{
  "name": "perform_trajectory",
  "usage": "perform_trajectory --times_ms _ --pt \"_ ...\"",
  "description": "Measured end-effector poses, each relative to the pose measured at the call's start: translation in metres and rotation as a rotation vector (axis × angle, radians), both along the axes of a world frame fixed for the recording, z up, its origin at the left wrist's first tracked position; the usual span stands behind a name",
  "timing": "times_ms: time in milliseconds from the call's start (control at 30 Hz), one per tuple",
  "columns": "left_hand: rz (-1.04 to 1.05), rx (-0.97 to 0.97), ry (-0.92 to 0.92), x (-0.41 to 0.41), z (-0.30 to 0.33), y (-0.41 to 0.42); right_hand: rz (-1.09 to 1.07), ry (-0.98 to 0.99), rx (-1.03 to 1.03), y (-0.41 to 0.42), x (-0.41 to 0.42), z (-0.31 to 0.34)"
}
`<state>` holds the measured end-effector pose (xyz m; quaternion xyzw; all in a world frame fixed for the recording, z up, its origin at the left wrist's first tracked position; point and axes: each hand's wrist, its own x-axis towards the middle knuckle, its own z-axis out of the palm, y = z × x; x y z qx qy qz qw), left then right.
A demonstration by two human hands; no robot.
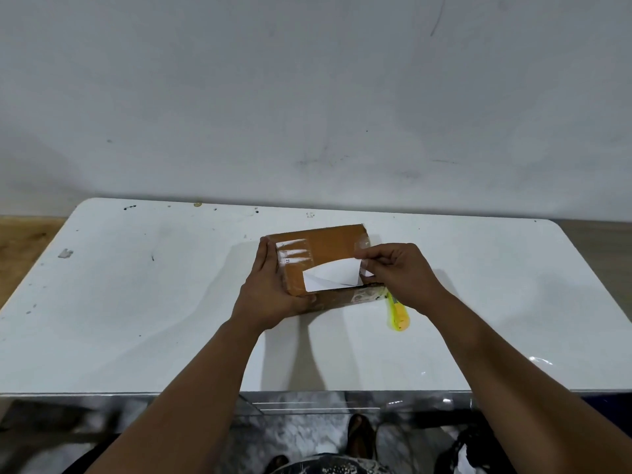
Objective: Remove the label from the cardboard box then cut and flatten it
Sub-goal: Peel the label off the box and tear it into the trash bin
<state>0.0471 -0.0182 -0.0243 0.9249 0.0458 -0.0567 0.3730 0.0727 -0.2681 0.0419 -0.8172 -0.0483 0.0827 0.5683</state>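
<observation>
White table (136, 302): left hand (270, 295) grips cardboard box (328, 244) (closed); right hand (400, 271) fingers pinch label (333, 277).

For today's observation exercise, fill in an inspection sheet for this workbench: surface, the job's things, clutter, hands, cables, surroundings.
Surface: white table, glossy, with dark specks and scuffs.
Job's things: cardboard box lying flat, clear tape on its ends; white label partly peeled, one end lifted off the top; yellow-green cutter on the table beside the box, partly under the right wrist.
Clutter: small grey scrap near the table's left edge.
Hands: left hand holds the box's left end; right hand pinches the label's lifted end.
Cables: nothing seen.
Surroundings: marked pale wall behind; sandalled foot below the table edge.
</observation>
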Motion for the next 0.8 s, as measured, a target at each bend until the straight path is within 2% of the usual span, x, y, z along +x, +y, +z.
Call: perform_trajectory --times_ms 400,533,733,800 --pt "-0.040 -0.002 0.023 0.009 -0.003 0.000 -0.023 -0.002 -0.016 -0.010 -0.017 0.000" --pt "-0.060 -0.076 0.025 0.005 -0.003 0.000 -0.037 -0.002 -0.037 -0.008 -0.018 -0.004" --pt "-0.113 -0.051 -0.131 0.009 0.002 -0.011 -0.058 0.001 -0.069 -0.006 -0.018 -0.005" --pt "-0.131 -0.051 -0.116 0.011 0.001 -0.012 -0.065 -0.005 -0.071 -0.004 -0.017 -0.004"
